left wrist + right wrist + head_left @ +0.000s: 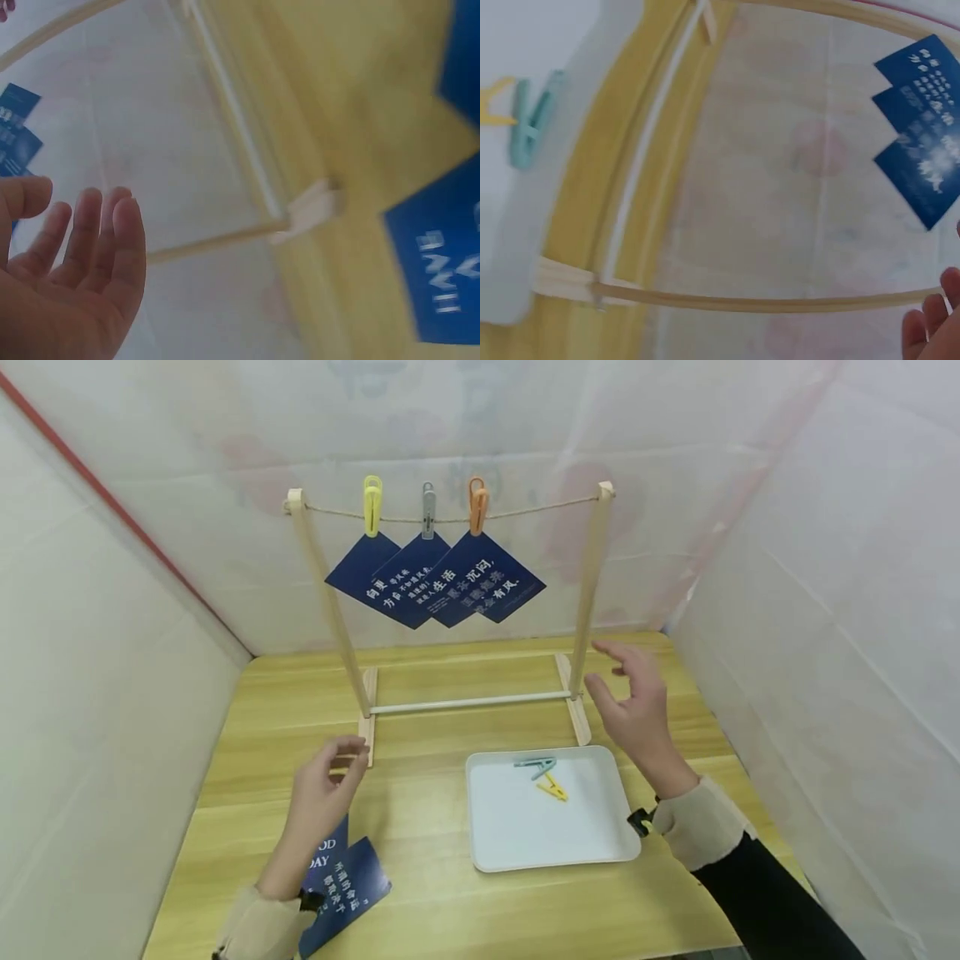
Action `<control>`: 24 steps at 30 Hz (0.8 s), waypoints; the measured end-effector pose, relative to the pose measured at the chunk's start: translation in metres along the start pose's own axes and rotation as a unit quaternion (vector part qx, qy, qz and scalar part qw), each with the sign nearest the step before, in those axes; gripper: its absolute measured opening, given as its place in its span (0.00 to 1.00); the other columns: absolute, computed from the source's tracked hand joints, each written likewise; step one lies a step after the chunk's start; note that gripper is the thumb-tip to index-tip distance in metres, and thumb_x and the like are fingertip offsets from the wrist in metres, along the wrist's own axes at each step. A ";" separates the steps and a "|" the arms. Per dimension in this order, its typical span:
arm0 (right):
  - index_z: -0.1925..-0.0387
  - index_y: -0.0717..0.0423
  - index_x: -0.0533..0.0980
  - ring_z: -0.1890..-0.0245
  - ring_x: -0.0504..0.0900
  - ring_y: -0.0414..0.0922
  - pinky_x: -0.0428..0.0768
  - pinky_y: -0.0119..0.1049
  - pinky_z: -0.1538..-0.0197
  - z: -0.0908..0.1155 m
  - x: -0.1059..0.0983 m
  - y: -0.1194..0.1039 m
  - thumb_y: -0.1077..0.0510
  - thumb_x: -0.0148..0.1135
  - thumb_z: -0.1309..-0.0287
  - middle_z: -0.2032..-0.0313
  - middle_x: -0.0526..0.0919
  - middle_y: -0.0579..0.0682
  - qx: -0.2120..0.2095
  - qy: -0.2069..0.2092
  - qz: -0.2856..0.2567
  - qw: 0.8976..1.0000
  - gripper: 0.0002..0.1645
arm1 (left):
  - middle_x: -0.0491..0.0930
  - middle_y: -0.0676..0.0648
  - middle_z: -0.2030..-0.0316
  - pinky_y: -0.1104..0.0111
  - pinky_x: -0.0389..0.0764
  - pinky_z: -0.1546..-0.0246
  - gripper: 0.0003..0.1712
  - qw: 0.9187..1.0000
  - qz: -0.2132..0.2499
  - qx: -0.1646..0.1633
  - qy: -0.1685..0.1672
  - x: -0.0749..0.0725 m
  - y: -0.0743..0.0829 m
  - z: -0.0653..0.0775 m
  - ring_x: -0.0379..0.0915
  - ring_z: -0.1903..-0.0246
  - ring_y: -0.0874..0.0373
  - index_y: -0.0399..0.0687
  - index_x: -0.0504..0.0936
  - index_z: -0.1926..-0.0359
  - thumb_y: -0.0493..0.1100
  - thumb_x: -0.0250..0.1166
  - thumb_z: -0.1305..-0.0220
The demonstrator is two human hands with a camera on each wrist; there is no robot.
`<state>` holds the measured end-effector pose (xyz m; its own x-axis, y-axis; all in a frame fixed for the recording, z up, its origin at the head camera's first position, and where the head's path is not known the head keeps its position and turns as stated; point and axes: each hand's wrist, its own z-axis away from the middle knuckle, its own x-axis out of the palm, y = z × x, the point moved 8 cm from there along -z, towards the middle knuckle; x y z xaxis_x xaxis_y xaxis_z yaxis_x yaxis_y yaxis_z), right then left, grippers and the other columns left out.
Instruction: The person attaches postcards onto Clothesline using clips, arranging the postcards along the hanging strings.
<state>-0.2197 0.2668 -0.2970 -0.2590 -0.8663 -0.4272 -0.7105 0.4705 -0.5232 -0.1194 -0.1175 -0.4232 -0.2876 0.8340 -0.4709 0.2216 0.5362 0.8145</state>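
Closest in the head view: beige cuffs (701, 827) at both wrists, with a dark sleeve (765, 893) behind the right one. Just beyond, at near left on the wood-grain table (420, 910): loose blue cards (356, 885), at least two, overlapping and partly hidden by the left wrist. Carry white print, with "DAY" legible on one. Past these cards, raised above the table: left hand (326, 785), near the left foot (367, 735) of the rack. Holds nothing; shows fingers softly bent, with a moderate gap to the thumb.

Off to the right: white tray (487, 852), flat on the table. Contains a teal clip (536, 766) and a yellow clip (553, 788) toward the far side, close together; hard to tell whether touching. Farther back: right hand (633, 702), raised beside the right post (590, 585). Grips nothing; shows thumb and forefinger well apart.

Next: wooden rack (327, 602), upright, with a white bar (472, 702) running low between the feet. Strung between the post tops: thin string (540, 510), sagging slightly. Bears, left to right, a lemon clip (372, 507), a grey clip (428, 512) and an orange clip (477, 508). Beneath these: three hanging blue cards (498, 581), hung by their corners, overlapping stepwise, rightmost in front. Farthest: pale fabric wall (660, 527) with faint pink patches.
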 end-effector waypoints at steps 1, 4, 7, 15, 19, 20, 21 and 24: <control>0.48 0.62 0.75 0.50 0.74 0.50 0.75 0.48 0.58 0.011 0.005 0.010 0.69 0.65 0.52 0.50 0.79 0.55 0.009 -0.021 0.000 1.000 0.25 | 0.81 0.48 0.58 0.68 0.84 0.69 0.12 1.000 0.004 -0.007 0.000 0.001 -0.007 0.009 0.79 0.63 0.55 0.44 0.78 0.51 0.41 0.60 0.33; 0.44 0.57 0.74 0.49 0.73 0.48 0.77 0.50 0.58 0.047 0.024 0.039 0.67 0.66 0.48 0.48 0.78 0.51 0.038 -0.090 0.000 0.995 0.27 | 0.81 0.49 0.59 0.69 0.84 0.70 0.11 1.000 0.001 -0.027 0.005 0.006 -0.025 0.032 0.79 0.64 0.56 0.46 0.78 0.51 0.40 0.60 0.33; 0.43 0.55 0.73 0.49 0.74 0.47 0.79 0.51 0.58 0.085 0.042 0.059 0.62 0.65 0.43 0.47 0.78 0.50 0.077 -0.159 0.000 0.984 0.25 | 0.82 0.51 0.59 0.69 0.83 0.72 0.11 0.999 -0.010 -0.046 0.008 0.012 -0.034 0.049 0.79 0.65 0.58 0.47 0.78 0.51 0.41 0.60 0.33; 0.41 0.49 0.73 0.46 0.72 0.51 0.79 0.53 0.55 0.171 0.079 0.083 0.55 0.61 0.38 0.44 0.76 0.49 0.171 -0.325 0.000 0.930 0.23 | 0.81 0.47 0.57 0.61 0.84 0.66 0.11 0.996 -0.014 -0.084 -0.027 0.028 -0.047 0.075 0.79 0.62 0.56 0.49 0.77 0.51 0.40 0.61 0.35; 0.43 0.50 0.75 0.43 0.70 0.53 0.74 0.58 0.47 0.193 0.087 0.086 0.55 0.63 0.39 0.43 0.75 0.49 0.177 -0.348 0.022 0.920 0.22 | 0.80 0.44 0.55 0.60 0.84 0.63 0.13 0.993 -0.016 -0.104 -0.052 0.036 -0.057 0.086 0.78 0.60 0.54 0.44 0.77 0.51 0.38 0.63 0.36; 0.43 0.50 0.75 0.42 0.69 0.54 0.72 0.58 0.45 0.197 0.089 0.087 0.55 0.63 0.39 0.43 0.75 0.50 0.176 -0.354 0.029 0.918 0.22 | 0.80 0.44 0.55 0.59 0.83 0.62 0.13 0.992 -0.023 -0.109 -0.055 0.036 -0.059 0.089 0.78 0.60 0.53 0.43 0.78 0.51 0.38 0.63 0.37; 0.43 0.49 0.74 0.41 0.68 0.54 0.70 0.59 0.43 0.201 0.090 0.088 0.54 0.63 0.39 0.42 0.74 0.50 0.176 -0.361 0.037 0.915 0.22 | 0.80 0.45 0.55 0.58 0.83 0.62 0.14 0.991 -0.031 -0.114 -0.058 0.037 -0.061 0.093 0.78 0.59 0.53 0.43 0.78 0.51 0.38 0.64 0.38; 0.41 0.49 0.73 0.40 0.66 0.55 0.66 0.59 0.40 0.210 0.093 0.090 0.53 0.62 0.39 0.40 0.72 0.52 0.176 -0.380 0.057 0.907 0.24 | 0.79 0.47 0.55 0.54 0.81 0.59 0.15 0.987 -0.062 -0.132 -0.070 0.039 -0.068 0.102 0.77 0.57 0.52 0.45 0.78 0.51 0.39 0.66 0.39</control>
<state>-0.1699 0.2634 -0.5389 0.3027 -0.5064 -0.8074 -0.4210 0.6890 -0.5899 -0.0506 -0.1080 -0.5318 -0.1611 0.7834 -0.6003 -0.0641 0.5987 0.7984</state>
